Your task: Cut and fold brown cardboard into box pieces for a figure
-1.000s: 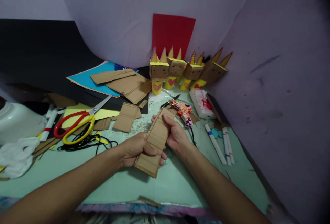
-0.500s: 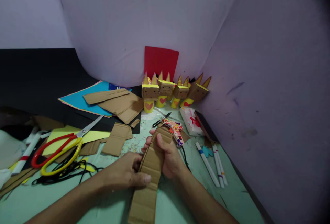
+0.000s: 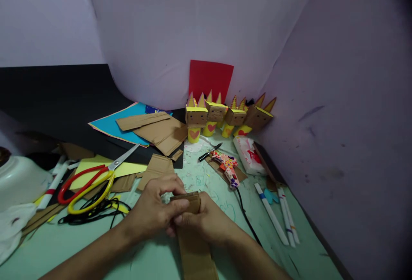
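A long brown cardboard strip [image 3: 195, 250] runs from the bottom edge of the view up to both hands, its far end bent or folded. My left hand [image 3: 162, 205] grips that far end from the left, thumb on top and fingers behind. From the right, my right hand [image 3: 206, 217] is closed on the same strip, its thumb lying across the face just below the left thumb. Some fingers of both hands are hidden behind the cardboard. Beyond the hands lies a flower-patterned glue gun [image 3: 228, 166] with a black cord, on a cardboard scrap.
Large red-and-yellow scissors [image 3: 111, 168] lie at left over yellow paper and black cord [image 3: 93, 215]. Cardboard pieces [image 3: 161, 132] rest on blue paper [image 3: 112, 121]. Several cardboard animal figures [image 3: 197, 119] stand at the back. Markers [image 3: 272, 215] and a white packet [image 3: 249, 155] lie at right.
The cardboard strip has come lower and nearer, and its far end is now bent. My right hand has moved down, and both hands have closed together at that end. The view has shifted slightly left.
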Action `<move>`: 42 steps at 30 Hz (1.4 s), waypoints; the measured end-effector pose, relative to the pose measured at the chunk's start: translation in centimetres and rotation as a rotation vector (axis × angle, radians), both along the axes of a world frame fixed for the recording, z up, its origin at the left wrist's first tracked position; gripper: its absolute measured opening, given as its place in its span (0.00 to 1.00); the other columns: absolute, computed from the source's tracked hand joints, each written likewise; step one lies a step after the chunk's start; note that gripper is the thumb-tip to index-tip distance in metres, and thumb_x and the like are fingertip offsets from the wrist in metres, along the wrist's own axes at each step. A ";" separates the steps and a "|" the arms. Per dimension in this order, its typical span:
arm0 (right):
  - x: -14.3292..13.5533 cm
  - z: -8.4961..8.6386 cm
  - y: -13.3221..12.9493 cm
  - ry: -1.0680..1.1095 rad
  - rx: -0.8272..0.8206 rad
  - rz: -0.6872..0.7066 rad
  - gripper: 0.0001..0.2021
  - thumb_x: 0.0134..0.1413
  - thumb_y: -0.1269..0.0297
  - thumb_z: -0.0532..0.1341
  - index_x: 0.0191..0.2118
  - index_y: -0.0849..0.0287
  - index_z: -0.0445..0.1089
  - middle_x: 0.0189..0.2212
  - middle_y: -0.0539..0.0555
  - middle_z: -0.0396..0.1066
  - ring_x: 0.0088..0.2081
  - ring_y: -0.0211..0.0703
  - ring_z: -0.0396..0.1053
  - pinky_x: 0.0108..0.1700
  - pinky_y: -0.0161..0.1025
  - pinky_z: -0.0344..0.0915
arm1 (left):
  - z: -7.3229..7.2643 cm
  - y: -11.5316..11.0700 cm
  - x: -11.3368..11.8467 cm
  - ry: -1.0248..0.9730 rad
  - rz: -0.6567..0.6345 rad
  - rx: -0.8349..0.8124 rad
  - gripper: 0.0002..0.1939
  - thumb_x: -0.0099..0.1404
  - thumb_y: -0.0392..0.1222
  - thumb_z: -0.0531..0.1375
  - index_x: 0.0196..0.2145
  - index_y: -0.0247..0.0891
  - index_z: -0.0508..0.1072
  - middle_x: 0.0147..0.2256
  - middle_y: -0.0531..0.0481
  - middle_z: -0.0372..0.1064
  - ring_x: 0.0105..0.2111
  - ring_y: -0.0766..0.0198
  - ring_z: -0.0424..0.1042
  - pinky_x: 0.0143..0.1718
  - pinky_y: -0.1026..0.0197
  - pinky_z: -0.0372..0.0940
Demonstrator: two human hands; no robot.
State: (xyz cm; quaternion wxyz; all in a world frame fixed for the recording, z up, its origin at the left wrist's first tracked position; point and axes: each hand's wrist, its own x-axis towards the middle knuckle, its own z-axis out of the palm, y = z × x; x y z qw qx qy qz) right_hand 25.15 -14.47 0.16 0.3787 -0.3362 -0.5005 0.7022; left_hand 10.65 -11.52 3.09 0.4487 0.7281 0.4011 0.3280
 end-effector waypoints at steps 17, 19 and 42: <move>2.4 -1.6 0.8 -0.143 -0.355 0.131 0.13 0.34 0.64 0.68 0.29 0.65 0.71 0.24 0.52 0.72 0.23 0.35 0.67 0.29 0.34 0.63 | 0.7 3.9 -2.8 0.167 -0.103 -0.116 0.16 0.47 0.43 0.63 0.35 0.36 0.69 0.32 0.48 0.72 0.32 0.58 0.70 0.33 0.58 0.64; 2.3 -2.0 0.8 -0.205 -0.348 0.165 0.11 0.34 0.65 0.68 0.28 0.66 0.72 0.22 0.52 0.72 0.21 0.34 0.66 0.27 0.32 0.62 | 0.9 2.7 -2.1 0.334 -0.145 0.222 0.26 0.47 0.36 0.61 0.47 0.38 0.66 0.47 0.44 0.68 0.47 0.52 0.65 0.48 0.48 0.58; 1.6 -1.4 2.0 0.315 -0.224 -0.072 0.25 0.38 0.63 0.70 0.46 0.59 0.69 0.42 0.55 0.72 0.39 0.41 0.71 0.24 0.27 0.70 | -1.8 1.9 0.0 0.197 0.408 0.077 0.11 0.55 0.46 0.55 0.25 0.38 0.72 0.23 0.53 0.72 0.25 0.62 0.69 0.26 0.64 0.60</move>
